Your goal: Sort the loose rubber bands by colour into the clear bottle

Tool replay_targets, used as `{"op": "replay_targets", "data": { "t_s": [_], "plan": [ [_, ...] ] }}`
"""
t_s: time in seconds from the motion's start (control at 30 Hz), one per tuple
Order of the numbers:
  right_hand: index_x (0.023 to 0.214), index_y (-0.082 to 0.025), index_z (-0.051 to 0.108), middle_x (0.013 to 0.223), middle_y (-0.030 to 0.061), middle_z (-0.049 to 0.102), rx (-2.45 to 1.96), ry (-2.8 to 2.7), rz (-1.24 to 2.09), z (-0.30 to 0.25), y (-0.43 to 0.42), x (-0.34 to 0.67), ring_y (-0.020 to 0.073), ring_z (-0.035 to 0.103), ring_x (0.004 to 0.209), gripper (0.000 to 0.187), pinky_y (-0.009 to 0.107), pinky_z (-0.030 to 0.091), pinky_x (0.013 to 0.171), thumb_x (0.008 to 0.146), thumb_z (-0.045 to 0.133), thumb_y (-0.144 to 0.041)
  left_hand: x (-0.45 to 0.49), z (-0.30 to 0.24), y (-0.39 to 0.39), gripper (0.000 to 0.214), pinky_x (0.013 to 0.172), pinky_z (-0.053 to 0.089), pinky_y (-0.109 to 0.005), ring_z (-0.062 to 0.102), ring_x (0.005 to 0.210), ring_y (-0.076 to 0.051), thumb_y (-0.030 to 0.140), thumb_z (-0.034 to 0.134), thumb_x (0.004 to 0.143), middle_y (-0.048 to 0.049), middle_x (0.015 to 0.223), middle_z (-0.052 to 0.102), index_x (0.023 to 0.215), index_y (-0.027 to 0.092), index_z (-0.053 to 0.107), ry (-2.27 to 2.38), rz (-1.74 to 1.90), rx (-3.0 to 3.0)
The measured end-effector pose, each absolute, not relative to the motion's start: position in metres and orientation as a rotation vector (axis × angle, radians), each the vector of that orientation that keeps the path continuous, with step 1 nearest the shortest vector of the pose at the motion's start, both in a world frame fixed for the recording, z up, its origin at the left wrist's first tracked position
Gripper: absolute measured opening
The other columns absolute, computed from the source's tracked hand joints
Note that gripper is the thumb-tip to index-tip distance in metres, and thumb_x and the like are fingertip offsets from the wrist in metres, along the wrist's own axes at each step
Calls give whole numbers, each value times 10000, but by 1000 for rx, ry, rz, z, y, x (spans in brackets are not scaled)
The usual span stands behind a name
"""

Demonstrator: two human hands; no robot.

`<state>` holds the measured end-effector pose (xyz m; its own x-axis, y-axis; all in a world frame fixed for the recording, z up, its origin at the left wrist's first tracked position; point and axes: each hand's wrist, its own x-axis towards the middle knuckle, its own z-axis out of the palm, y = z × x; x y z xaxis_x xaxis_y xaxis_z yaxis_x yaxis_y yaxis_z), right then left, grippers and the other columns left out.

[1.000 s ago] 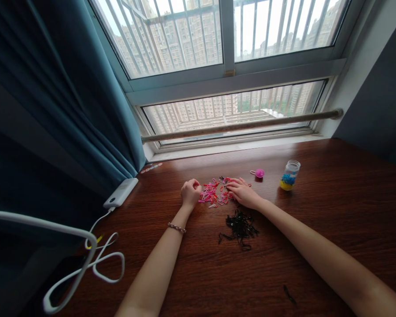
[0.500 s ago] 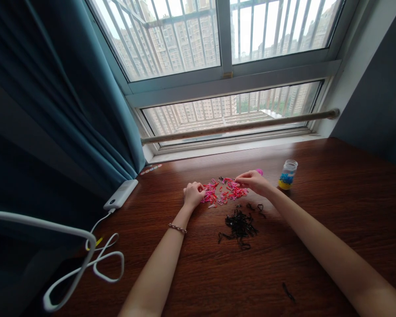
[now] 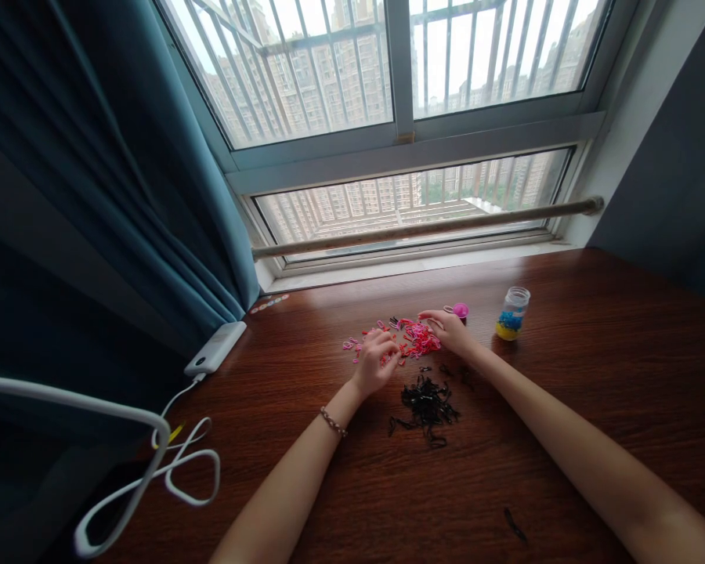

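Observation:
A heap of small pink and red rubber bands (image 3: 414, 338) lies on the wooden table (image 3: 564, 407) near the window. My left hand (image 3: 376, 362) rests on the heap's left side with its fingers curled over some bands. My right hand (image 3: 451, 329) sits at the heap's right edge, fingers pinched together above the bands; what they hold is too small to make out. A pile of black rubber bands (image 3: 428, 403) lies just in front of both hands.
A small clear jar (image 3: 512, 312) with blue and yellow contents stands to the right, a pink lid (image 3: 460, 310) beside my right hand. A white power bank (image 3: 215, 348) with a looped white cable (image 3: 182, 470) lies at the left. One stray black band (image 3: 515, 523) lies near the front.
My left hand has moved right onto the pink heap, leaving a few bands behind at the left. My right hand has dropped slightly at the heap's right edge.

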<state>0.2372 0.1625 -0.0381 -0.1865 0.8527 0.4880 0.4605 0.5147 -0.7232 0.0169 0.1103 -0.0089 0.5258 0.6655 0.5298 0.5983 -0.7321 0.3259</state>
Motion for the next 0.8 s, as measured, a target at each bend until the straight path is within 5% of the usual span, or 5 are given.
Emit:
{"op": "replay_targets", "data": {
  "t_s": [0.13, 0.27, 0.47, 0.63, 0.8],
  "plan": [
    [1146, -149, 529, 1048, 95, 620, -1159, -1910, 347, -57, 168, 239, 210, 491, 1084, 369, 396, 369, 955, 793, 423, -133, 41, -6, 88, 233, 830, 336, -363, 472, 811, -182, 295, 420, 824, -54, 752, 556, 665, 185, 551, 666, 617, 2938],
    [1125, -131, 553, 1126, 117, 585, -1249, -1986, 291, -67, 173, 236, 245, 391, 1187, 336, 438, 335, 982, 829, 410, -201, 37, -7, 97, 268, 898, 314, -377, 479, 910, -198, 299, 359, 859, -72, 863, 585, 772, 198, 592, 939, 606, 2904],
    [985, -173, 652, 1076, 78, 628, -1174, -2066, 286, -67, 175, 237, 234, 442, 1154, 297, 456, 332, 991, 846, 393, -221, 16, -15, 142, 277, 1028, 224, -412, 360, 1197, -225, 224, 362, 853, -102, 1154, 540, 1061, 151, 529, 1586, 840, 2669],
    [894, -186, 691, 1022, 62, 656, -1110, -2043, 374, -63, 173, 237, 222, 487, 1118, 306, 426, 368, 973, 844, 393, -237, 7, -27, 161, 255, 1071, 130, -464, 237, 1295, -215, 206, 334, 863, -77, 1282, 461, 988, 167, 553, 1631, 728, 2681],
    [837, -170, 704, 948, 71, 678, -1118, -1963, 432, -61, 172, 236, 207, 557, 1020, 323, 390, 377, 962, 839, 389, -244, 0, -31, 169, 286, 1056, 183, -469, 268, 1281, -210, 280, 328, 881, -83, 1247, 492, 1062, 161, 514, 1639, 770, 2592]
  ]
}}
